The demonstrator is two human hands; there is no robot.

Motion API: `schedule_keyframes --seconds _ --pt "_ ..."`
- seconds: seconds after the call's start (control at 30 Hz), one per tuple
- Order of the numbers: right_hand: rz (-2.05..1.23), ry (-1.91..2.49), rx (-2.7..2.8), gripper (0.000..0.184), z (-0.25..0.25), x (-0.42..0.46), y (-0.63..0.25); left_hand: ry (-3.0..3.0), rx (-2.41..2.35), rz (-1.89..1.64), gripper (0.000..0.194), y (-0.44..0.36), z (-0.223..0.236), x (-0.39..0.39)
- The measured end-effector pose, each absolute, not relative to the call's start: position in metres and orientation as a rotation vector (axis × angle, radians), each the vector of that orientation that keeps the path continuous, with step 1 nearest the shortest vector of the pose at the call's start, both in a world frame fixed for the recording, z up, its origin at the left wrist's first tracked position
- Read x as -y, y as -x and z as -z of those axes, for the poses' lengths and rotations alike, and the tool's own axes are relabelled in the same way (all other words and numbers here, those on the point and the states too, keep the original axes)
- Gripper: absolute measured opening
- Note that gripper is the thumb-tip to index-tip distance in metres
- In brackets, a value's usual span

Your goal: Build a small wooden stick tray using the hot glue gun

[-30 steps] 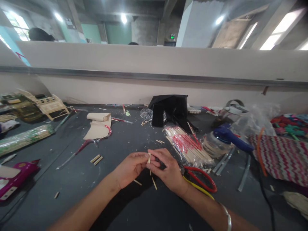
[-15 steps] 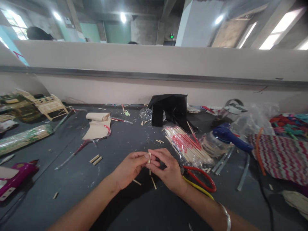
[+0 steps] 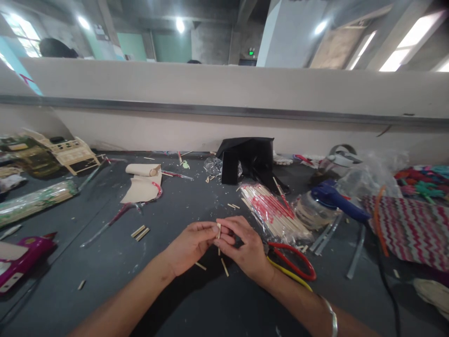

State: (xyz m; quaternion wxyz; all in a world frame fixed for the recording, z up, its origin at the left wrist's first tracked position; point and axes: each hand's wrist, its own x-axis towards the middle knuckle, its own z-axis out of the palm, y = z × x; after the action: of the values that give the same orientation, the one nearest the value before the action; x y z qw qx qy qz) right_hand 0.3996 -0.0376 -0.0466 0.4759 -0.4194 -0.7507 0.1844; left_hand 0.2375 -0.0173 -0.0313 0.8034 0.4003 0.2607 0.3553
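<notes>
Above the dark table, my left hand (image 3: 192,244) and my right hand (image 3: 244,244) meet fingertip to fingertip. Between them they pinch a short wooden stick (image 3: 219,230), held roughly upright; whether it is one piece or two pressed together I cannot tell. Both hands are closed on it. Below the fingers lie loose cut sticks, one of them a short stick (image 3: 225,267) near my right hand. Red-and-yellow-handled pliers (image 3: 294,256) rest beside my right wrist, their jaws mostly hidden by the hand. Farther left, a pair of short stick pieces (image 3: 140,232) lies side by side.
A plastic bag of wooden sticks (image 3: 268,210) lies beyond my right hand. Blue-handled tool (image 3: 338,201) and clear glue sticks (image 3: 326,236) are at right. A magenta glue gun (image 3: 26,255), brown paper roll (image 3: 142,171) and small wooden chair model (image 3: 75,154) stand left. A black folded object (image 3: 245,154) is behind.
Almost nothing differs. Both hands keep their pinch on the short stick in nearly the same place, and the view has shifted very slightly.
</notes>
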Motion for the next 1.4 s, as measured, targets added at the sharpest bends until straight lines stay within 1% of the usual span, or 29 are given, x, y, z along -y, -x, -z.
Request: schedule_keyframes --seconds 0.2,0.27,0.4,0.43,0.5,0.53,0.6,0.63,0.7,0.77,0.83,0.9,0.97,1.1,1.3,1.4 --pt "-0.468 1.076 1.853 0.036 0.048 0.037 -0.399 -0.877 -0.624 -0.787 0.018 -0.238 0.034 0.017" --pt "-0.477 1.117 1.885 0.041 0.05 0.037 -0.398 -0.856 -0.654 -0.793 0.017 -0.238 0.036 0.017" --pt "-0.493 1.236 1.942 0.06 0.05 0.038 -0.396 -0.766 -0.729 -0.8 0.015 -0.237 0.039 0.013" --pt "-0.486 1.27 1.952 0.061 0.046 0.038 -0.397 -0.743 -0.746 -0.81 0.015 -0.236 0.039 0.013" --pt "-0.442 1.326 1.982 0.057 0.032 0.038 -0.405 -0.709 -0.756 -0.824 0.015 -0.235 0.038 0.012" --pt "-0.394 1.347 1.998 0.052 0.022 0.038 -0.412 -0.698 -0.75 -0.825 0.016 -0.234 0.037 0.012" --pt "-0.269 1.355 2.04 0.052 -0.002 0.037 -0.435 -0.691 -0.74 -0.829 0.018 -0.233 0.036 0.012" --pt "-0.159 1.391 2.056 0.054 -0.014 0.036 -0.45 -0.694 -0.745 -0.832 0.018 -0.233 0.035 0.012" --pt "0.178 1.588 1.971 0.054 -0.034 0.034 -0.485 -0.696 -0.77 -0.845 0.019 -0.233 0.033 0.011" --pt "0.489 1.916 1.868 0.063 -0.045 0.031 -0.522 -0.691 -0.798 -0.873 0.017 -0.232 0.033 0.01" --pt "0.654 2.219 1.781 0.073 -0.045 0.028 -0.556 -0.677 -0.808 -0.908 0.015 -0.232 0.033 0.009" --pt "0.655 2.349 1.81 0.07 -0.035 0.025 -0.582 -0.659 -0.807 -0.934 0.014 -0.232 0.034 0.007" --pt "0.572 2.399 1.847 0.063 -0.023 0.021 -0.602 -0.643 -0.802 -0.942 0.014 -0.231 0.035 0.006" --pt "0.55 2.315 1.873 0.052 -0.007 0.015 -0.626 -0.634 -0.792 -0.934 0.016 -0.23 0.034 0.005" --pt "0.556 2.242 1.841 0.038 -0.009 0.014 -0.632 -0.617 -0.784 -0.882 0.02 -0.229 0.033 0.005" --pt "0.578 2.35 1.816 0.04 -0.012 0.012 -0.626 -0.608 -0.769 -0.871 0.023 -0.229 0.033 0.006"
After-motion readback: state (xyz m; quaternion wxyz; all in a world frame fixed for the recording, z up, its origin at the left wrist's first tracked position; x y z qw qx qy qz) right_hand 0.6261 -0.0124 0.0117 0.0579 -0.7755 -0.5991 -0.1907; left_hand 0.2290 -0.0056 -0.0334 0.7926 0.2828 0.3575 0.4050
